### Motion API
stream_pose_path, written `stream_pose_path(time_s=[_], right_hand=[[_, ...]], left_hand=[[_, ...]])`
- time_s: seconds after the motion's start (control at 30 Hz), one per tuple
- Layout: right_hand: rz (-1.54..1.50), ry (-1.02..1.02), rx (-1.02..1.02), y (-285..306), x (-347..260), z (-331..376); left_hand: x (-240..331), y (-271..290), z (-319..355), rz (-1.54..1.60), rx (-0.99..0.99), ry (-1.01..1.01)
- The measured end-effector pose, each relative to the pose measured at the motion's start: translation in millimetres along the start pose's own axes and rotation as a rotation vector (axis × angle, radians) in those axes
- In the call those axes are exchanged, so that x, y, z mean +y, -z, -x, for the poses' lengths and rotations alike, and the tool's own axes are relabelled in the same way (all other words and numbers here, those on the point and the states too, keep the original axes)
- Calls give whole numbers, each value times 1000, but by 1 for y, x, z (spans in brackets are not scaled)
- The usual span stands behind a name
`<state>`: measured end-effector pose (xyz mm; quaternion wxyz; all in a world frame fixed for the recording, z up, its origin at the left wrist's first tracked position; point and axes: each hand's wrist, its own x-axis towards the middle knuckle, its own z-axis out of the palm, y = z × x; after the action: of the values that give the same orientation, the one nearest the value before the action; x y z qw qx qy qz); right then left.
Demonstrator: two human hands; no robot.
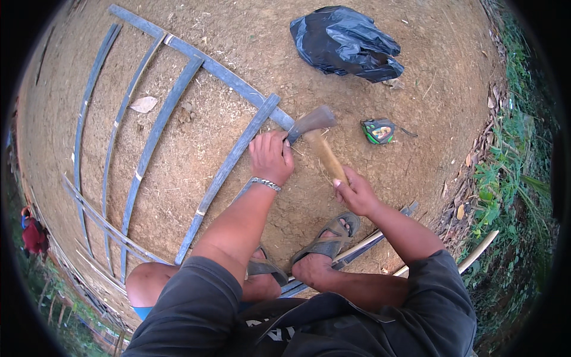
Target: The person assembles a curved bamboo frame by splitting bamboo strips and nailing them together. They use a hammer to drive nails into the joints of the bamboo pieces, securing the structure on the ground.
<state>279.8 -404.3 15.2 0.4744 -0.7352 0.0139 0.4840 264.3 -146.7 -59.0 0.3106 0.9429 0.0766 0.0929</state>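
The left hand (270, 156) presses flat on a grey strip (229, 168) lying on the dirt. The right hand (355, 191) is closed around the wooden handle of a hatchet (315, 134). Its blade seems to touch the strip beside the left fingers. A black bag (345, 41) and tape measure (379, 131) lie nearby.

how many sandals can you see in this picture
2. One sandal is on the foot below the right hand; the other sandal lies partly hidden behind the left forearm, beside the first.
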Motion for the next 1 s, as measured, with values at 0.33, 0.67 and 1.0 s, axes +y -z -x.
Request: stream_pose_path(time_s=[0.33, 0.67, 1.0], right_hand=[[-37, -20, 26, 1, 2, -2], [-281, 9, -10, 5, 6, -5], [-436, 14, 14, 8, -4, -7]], left_hand=[[-2, -1, 1, -14, 3, -14], [-1, 0, 1, -13, -7, -12], [0, 0, 0, -29, -3, -24]])
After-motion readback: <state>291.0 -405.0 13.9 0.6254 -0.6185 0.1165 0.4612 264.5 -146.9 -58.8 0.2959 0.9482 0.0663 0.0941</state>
